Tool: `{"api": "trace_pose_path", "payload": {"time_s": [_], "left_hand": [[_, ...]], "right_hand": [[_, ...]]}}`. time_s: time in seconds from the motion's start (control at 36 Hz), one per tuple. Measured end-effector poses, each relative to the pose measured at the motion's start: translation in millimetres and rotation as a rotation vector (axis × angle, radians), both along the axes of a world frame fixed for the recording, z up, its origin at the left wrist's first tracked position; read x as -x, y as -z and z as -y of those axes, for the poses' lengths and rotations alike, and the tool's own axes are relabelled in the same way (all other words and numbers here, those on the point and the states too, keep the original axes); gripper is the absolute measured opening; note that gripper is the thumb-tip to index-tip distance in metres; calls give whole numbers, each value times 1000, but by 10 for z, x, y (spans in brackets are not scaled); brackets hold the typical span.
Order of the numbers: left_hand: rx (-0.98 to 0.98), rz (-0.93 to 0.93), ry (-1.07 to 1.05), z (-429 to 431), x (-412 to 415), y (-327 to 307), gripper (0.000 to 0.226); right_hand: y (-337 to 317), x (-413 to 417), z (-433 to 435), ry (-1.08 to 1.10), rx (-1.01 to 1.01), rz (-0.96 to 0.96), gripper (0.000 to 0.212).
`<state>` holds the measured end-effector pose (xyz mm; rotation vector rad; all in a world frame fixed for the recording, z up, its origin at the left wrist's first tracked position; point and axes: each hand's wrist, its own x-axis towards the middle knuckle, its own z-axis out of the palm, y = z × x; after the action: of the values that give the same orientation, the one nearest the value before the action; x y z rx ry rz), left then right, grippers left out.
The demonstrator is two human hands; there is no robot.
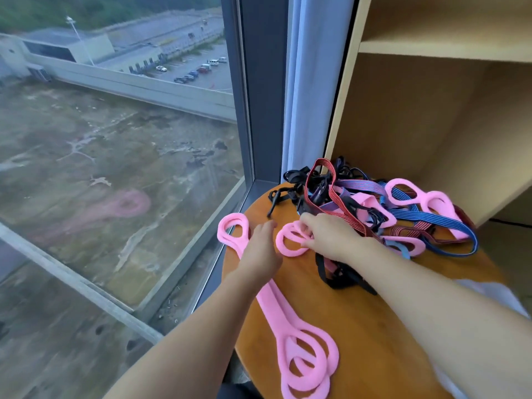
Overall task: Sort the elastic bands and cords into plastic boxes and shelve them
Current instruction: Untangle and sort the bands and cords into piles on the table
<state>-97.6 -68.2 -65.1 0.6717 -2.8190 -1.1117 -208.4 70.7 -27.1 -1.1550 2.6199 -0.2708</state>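
Stacked pink bands (pixel 275 309) lie along the near-left edge of a round wooden table (pixel 374 326), where a person's left hand (pixel 260 249) rests on them, fingers stretched forward and close together. Just to its right, the right hand (pixel 325 237) has its fingers curled onto a pink loop (pixel 280 240), pinching it beside a tangle of red, blue, purple and black cords (pixel 417 217) heaped on the table's far side. Beyond the heap stands a pale wooden shelf unit (pixel 431 110), with a window (pixel 115 139) to the left.
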Motion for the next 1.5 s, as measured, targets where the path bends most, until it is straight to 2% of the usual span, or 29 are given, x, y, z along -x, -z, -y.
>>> {"api": "trace_pose_path", "payload": {"time_s": [0.06, 0.14, 0.17, 0.25, 0.33, 0.39, 0.5, 0.56, 0.61, 0.72, 0.83, 0.94, 1.0, 1.08, 1.11, 1.17, 1.25, 1.39, 1.5], "left_hand": [[34, -17, 39, -1, 31, 61, 64], [99, -7, 152, 15, 110, 139, 68], [140, 17, 200, 12, 149, 162, 69], [308, 117, 318, -24, 254, 223, 55], [459, 191, 340, -86, 348, 254, 47], [474, 227, 313, -110, 387, 263, 43], [442, 222, 310, -124, 424, 261, 33], [482, 229, 313, -139, 426, 249, 31], [560, 245, 332, -154, 418, 259, 31], [564, 272, 342, -158, 376, 302, 45], [596, 166, 374, -105, 361, 189, 45], [687, -27, 372, -67, 323, -6, 29], [696, -68, 379, -87, 321, -87, 27], [708, -88, 361, -97, 319, -195, 25], [711, -93, 356, -93, 314, -233, 25], [717, -101, 351, -83, 305, -318, 26], [743, -134, 348, -105, 320, -483, 26], [830, -210, 335, -126, 377, -824, 29], [803, -164, 308, -138, 441, -1222, 29]], "right_hand": [[143, -54, 32, 26, 11, 43, 26], [253, -45, -1, -34, -7, 106, 57], [262, -14, -42, -65, -39, 70, 60], [272, 94, -212, -85, -112, -7, 47], [299, 121, -315, -37, -158, 6, 64], [339, 98, -311, -32, -218, -37, 70], [384, 90, -267, -13, -205, -75, 39], [366, 116, -284, 3, -182, -56, 31], [352, 129, -318, 9, -165, -32, 36], [412, 47, -354, -43, -318, -89, 68], [310, 57, -372, 42, -156, 25, 48], [197, 11, -394, 11, -180, 36, 69], [191, -40, -378, 32, -186, 4, 58], [162, -12, -393, 81, -64, 10, 17], [116, 4, -422, 96, -20, 43, 15], [25, 48, -486, 110, 31, 105, 26], [-133, 119, -586, 125, 62, 123, 18], [-367, 248, -808, 229, 60, 147, 24], [-484, 305, -953, 256, 6, 105, 23]]}}
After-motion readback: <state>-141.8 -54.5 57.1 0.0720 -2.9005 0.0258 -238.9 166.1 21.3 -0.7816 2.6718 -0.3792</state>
